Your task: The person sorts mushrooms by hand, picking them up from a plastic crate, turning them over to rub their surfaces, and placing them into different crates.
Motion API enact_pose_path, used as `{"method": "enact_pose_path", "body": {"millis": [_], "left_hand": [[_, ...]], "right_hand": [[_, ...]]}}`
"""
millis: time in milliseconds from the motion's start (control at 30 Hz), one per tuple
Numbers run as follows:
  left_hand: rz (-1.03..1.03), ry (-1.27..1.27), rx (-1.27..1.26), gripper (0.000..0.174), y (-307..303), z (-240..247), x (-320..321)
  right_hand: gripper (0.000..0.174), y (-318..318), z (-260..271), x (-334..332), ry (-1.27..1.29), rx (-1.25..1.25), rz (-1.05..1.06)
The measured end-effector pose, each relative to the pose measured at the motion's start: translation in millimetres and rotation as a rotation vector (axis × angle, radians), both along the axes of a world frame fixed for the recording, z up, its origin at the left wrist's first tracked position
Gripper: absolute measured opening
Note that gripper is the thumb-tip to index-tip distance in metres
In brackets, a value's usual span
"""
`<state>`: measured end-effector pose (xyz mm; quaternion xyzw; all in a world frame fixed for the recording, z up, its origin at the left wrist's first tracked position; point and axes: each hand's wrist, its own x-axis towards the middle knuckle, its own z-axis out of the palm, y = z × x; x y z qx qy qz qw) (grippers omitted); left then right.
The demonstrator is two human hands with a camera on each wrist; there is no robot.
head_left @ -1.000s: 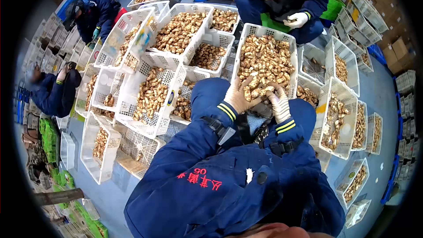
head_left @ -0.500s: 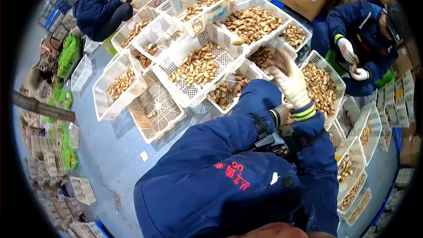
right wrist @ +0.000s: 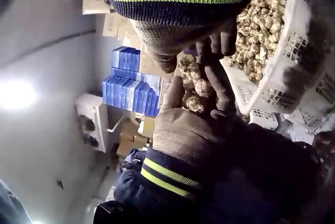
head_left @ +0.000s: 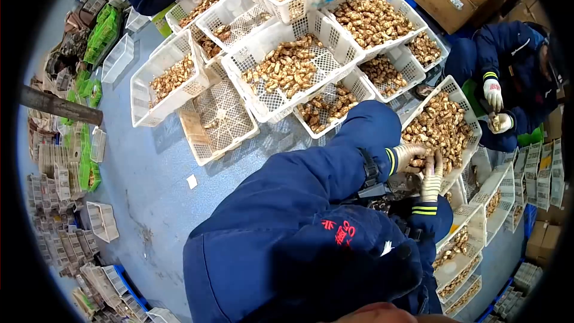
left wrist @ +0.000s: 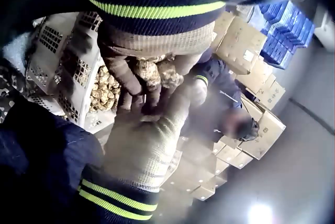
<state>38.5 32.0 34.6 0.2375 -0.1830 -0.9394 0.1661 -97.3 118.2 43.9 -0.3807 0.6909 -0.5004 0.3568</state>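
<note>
Close together at the near edge of a white plastic crate (head_left: pixel 476 139) are my two gloved hands. The crate is heaped with stubby brown-and-cream mushrooms (head_left: pixel 442 122). My left hand (head_left: pixel 409 157) curls its thumb and fingers around a few mushrooms (right wrist: pixel 193 85), seen clearly in the right wrist view. From the opposite side, my right hand (head_left: pixel 431 180) has its thumb and bent fingers around the same small bunch. In the left wrist view, mushrooms (left wrist: pixel 149 72) show between the gloves, partly covered by fingers.
More white crates of mushrooms surround me, including a large one (head_left: pixel 263 104) at left and stacked ones (head_left: pixel 460 251) at right. Another person (head_left: pixel 508 72) sits across the heaped crate, handling a mushroom. Cardboard boxes (head_left: pixel 445 0) stand behind. Blue floor (head_left: pixel 161 185) shows at left.
The head view has swung so the crates lie further left. My right hand, raised with spread fingers half a second ago, has come down beside the left hand at the heaped crate.
</note>
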Motion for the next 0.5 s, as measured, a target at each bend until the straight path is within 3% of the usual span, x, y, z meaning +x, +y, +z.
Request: {"method": "enact_pose_path", "body": {"millis": [33, 67, 233, 333, 367, 467, 500], "left_hand": [[-0.094, 0.062, 0.028, 0.034, 0.7, -0.9, -6.5], [-0.106, -0.052, -0.036, 0.026, 3.9, 1.6, -5.4], [-0.2, 0.063, -0.001, 0.029, 7.4, -6.9, -7.2], [-0.242, 0.039, 0.03, 0.032, 8.0, -42.3, -27.8], [-0.31, 0.107, 0.044, 0.051, 8.3, -45.3, -28.4], [-0.306, 0.088, -0.049, 0.036, 9.5, -43.7, -26.7], [-0.315, 0.085, -0.004, 0.04, 8.8, -44.8, -26.2]], "right_hand": [[0.052, 4.2, -5.4, -3.1, -0.089, 0.048, -0.012], [0.052, 5.6, -12.7, -3.3, -0.183, 0.092, -0.023], [0.051, 9.6, -44.1, -1.6, -0.165, -0.109, -0.13], [0.05, 13.5, -37.9, -1.8, 0.161, -0.113, -0.146], [0.049, 16.0, -33.1, -0.1, 0.341, -0.09, -0.171], [0.05, 18.5, -24.3, -1.2, 0.12, 0.005, -0.199], [0.05, 16.3, -42.4, -12.9, 0.091, -0.09, -0.243]]}}
